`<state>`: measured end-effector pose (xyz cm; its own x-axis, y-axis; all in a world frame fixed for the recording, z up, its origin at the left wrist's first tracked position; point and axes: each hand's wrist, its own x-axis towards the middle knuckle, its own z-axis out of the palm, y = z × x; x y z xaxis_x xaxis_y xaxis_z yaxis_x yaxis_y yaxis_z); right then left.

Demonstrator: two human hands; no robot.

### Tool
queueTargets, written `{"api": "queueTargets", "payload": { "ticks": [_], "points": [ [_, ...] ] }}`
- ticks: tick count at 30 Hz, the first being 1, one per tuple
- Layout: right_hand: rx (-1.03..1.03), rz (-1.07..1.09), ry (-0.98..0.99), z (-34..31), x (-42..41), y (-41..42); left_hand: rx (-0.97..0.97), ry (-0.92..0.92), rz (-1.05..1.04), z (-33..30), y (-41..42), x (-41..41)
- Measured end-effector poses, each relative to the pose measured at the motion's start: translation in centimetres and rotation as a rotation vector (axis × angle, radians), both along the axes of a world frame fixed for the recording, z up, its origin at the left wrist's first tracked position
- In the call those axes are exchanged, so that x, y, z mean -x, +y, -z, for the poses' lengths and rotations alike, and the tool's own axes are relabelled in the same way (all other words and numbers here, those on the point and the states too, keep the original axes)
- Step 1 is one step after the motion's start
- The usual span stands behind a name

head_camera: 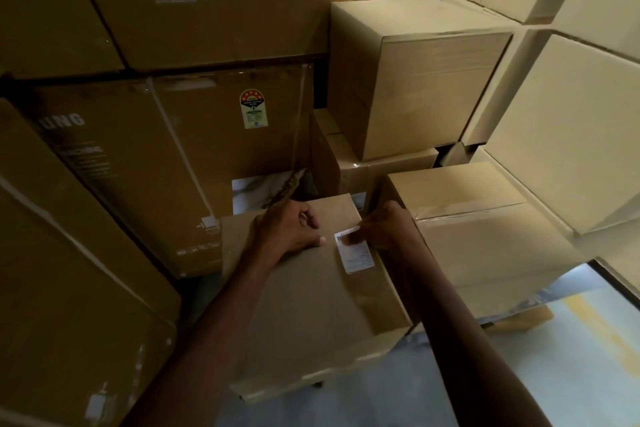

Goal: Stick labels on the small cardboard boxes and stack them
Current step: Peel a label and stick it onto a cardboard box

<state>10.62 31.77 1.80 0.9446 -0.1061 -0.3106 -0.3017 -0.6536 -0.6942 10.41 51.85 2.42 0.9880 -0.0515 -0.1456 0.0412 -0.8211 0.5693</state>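
Note:
A small cardboard box (304, 302) lies in front of me, its top face turned up. A white printed label (356, 255) lies on the right part of that face. My right hand (384, 229) has its fingers laid across the label's upper end and presses it onto the box. My left hand (287, 229) rests on the box's far edge, fingers curled and thumb stretched toward the label. Another small box (485, 229) stands just right of it, its top seam taped.
Large dark appliance cartons (166, 163) are stacked on the left and behind. Plain boxes (419, 76) are piled at the back, and a wall of pale boxes (571, 121) rises on the right. Light floor (519, 374) shows at the lower right.

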Motion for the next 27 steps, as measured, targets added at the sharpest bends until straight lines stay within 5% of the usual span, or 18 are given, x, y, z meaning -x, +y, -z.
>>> {"api": "queueTargets", "payload": {
  "ticks": [27],
  "points": [
    [-0.511,-0.291,0.073,-1.5,2.5,-3.9,-0.022,-0.065,-0.139,1.5,-1.6,1.6]
  ]
}}
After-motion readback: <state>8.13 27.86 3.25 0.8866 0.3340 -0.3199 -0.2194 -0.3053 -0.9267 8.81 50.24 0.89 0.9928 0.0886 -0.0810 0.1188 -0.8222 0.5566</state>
